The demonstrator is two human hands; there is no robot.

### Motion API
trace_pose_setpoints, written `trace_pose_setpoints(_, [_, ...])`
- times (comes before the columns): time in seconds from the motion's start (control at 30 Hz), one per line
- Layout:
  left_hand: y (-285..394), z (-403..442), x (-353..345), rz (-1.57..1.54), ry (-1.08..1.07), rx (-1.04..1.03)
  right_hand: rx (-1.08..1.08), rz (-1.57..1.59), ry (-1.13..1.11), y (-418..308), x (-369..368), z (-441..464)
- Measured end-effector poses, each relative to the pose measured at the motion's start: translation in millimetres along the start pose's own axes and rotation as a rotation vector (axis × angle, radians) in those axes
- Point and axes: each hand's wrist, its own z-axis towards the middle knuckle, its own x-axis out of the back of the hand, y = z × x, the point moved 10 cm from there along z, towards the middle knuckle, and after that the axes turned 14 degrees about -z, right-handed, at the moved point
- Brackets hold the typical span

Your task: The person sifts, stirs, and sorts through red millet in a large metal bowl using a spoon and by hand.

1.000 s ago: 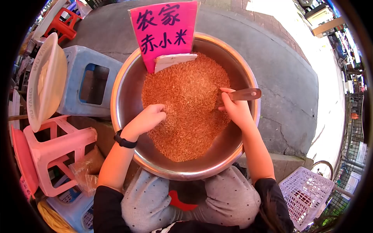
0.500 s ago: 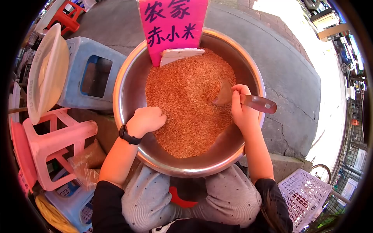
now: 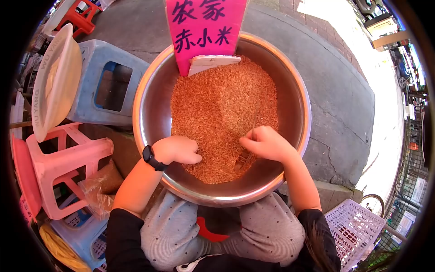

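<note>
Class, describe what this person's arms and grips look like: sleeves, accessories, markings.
Black sleeves end near the elbows, leaving the forearms bare. Only the left wrist carries a black watch-like band. The left grip and right grip are gloveless, with no markings visible.

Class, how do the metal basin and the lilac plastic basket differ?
The metal basin is round; the lilac plastic basket has straight sides. The basin's wall is solid and shiny, the basket's pierced with holes. The left hand and right hand reach into the basin; neither touches the basket. Both are containers.
</note>
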Motion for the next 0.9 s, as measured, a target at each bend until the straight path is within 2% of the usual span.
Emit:
trace_pose_setpoints(0.1, [-1.5, 0.8, -1.5, 0.031, 0.012, -0.036, -0.020, 0.119, -0.488, -15.1, -44.2, -13.3])
trace_pose_setpoints(0.23, [4.5, -1.0, -5.8, 0.045, -0.056, -0.074, 0.004, 0.297, -0.611, -13.6, -64.6, -13.8])
trace_pose_setpoints(0.33, [13.1, -1.3, -2.0, 0.007, -0.031, -0.111, -0.026, 0.460, -0.501, -14.0, -60.1, -7.4])
trace_pose_setpoints(0.37, [15.8, -1.7, 0.3, -0.017, -0.015, -0.122, -0.051, 0.510, -0.411, -11.5, -52.0, -3.4])
trace_pose_setpoints(0.47, [23.0, -8.4, 29.9, -0.187, 0.228, -0.188, -0.115, 0.675, -0.129, -0.2, -24.5, 5.1])
trace_pose_setpoints(0.57, [23.1, -19.6, 63.2, -0.342, 0.553, -0.259, -0.083, 0.829, 0.258, 12.3, 16.1, 0.2])
trace_pose_setpoints(0.6, [28.4, -26.4, 74.8, -0.353, 0.679, -0.369, -0.108, 0.805, 0.409, 20.7, 30.1, -6.0])
trace_pose_setpoints(0.67, [23.1, -36.4, 86.3, -0.477, 0.849, -0.436, -0.104, 0.733, 0.683, 31.9, 56.0, -21.9])
trace_pose_setpoints(0.73, [17.5, -45.0, 93.3, -0.520, 0.965, -0.442, -0.135, 0.620, 0.815, 44.1, 71.2, -33.3])
trace_pose_setpoints(0.77, [19.0, -40.0, 89.5, -0.449, 0.886, -0.384, -0.131, 0.562, 0.870, 52.1, 76.0, -35.0])
trace_pose_setpoints(0.83, [21.3, -33.6, 80.8, -0.310, 0.726, -0.266, -0.131, 0.476, 0.746, 53.8, 69.9, -23.3])
trace_pose_setpoints(0.9, [21.1, -7.2, 40.2, -0.241, 0.288, -0.235, -0.199, 0.290, 0.577, 47.1, 58.1, -13.5])
